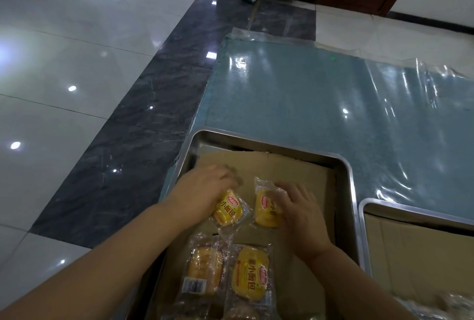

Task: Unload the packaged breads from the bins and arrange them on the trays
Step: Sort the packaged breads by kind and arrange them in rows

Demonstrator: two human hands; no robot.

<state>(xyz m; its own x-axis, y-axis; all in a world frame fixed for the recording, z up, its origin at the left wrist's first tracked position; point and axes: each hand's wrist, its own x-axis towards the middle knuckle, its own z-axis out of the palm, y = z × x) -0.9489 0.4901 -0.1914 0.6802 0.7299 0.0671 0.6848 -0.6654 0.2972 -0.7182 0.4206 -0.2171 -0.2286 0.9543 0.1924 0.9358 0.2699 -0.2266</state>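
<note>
A steel tray (351, 181) lined with brown cardboard (282, 165) lies on the blue table. My left hand (202, 189) rests on a yellow packaged bread (229, 210) lying tilted on the cardboard. My right hand (300, 209) covers the right side of a second yellow packaged bread (264, 206) beside it. Closer to me lie two more packs: one face down with a barcode (202, 271) and one face up (250, 273). Whether the fingers grip or only press the packs is unclear.
A second steel tray (410, 210) with cardboard inside sits to the right. The blue table top (307, 94) is covered in shiny plastic film. Glossy tiled floor (77, 76) lies to the left. Clear wrapping shows at the bottom right corner (441, 307).
</note>
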